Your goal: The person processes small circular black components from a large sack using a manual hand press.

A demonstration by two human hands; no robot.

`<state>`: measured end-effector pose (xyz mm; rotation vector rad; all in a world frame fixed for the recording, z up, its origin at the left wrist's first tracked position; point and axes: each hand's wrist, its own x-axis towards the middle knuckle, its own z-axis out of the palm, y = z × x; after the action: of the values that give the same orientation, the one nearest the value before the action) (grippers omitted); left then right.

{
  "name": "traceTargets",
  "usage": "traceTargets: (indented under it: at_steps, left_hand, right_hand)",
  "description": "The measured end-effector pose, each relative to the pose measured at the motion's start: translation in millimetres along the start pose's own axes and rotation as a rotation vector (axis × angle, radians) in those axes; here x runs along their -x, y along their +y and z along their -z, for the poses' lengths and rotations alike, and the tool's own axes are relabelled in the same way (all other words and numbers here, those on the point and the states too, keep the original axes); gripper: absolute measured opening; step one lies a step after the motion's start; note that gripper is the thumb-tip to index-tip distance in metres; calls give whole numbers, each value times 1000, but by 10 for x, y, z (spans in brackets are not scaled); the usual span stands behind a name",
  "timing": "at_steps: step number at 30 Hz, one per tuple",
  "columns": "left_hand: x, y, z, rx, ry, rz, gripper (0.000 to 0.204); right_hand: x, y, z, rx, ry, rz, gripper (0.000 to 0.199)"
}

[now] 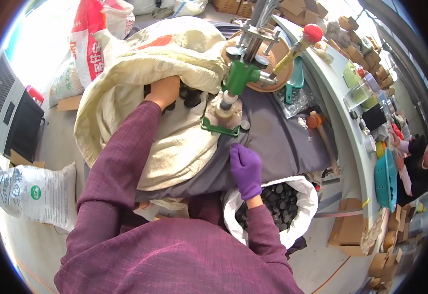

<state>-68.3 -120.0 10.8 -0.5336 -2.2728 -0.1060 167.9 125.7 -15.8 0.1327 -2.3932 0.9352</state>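
My bare left hand [165, 91] reaches into the mouth of a big cream cloth sack [107, 100], among black round pieces [191, 96]. Its fingers are hidden there. In a purple glove, my right hand [246, 169] is closed, held above the front edge of the grey-covered table; whatever it may hold does not show. Just beyond it stands a green hand press [237, 77] with a red-knobbed lever. A small grey round piece [245, 125] lies by the press base. Below my right hand, a white bag [308, 192] holds many black round caps [283, 203].
A hammer [322, 134], a green scoop [295, 81] and a clear plastic bag [297, 108] lie right of the press. Filled sacks [35, 193] and a grey machine [10, 105] stand left. Far right, another person [412, 166] is beside a teal basket [385, 181].
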Motion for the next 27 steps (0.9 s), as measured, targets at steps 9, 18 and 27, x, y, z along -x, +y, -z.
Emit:
traceTargets:
  at_steps: [9,18,27]
  left_hand:
    - [-1053,305,-798,530,-142,59,29]
    - [-978,316,-1173,480,-361,77,27]
    - [-603,194,-489,282,-676,72,42]
  right_hand:
    - [27,32,61,7,-15,-37,12]
    - [-4,29,55,-17,7,-11,11]
    - [33,70,51,0,89,36,8]
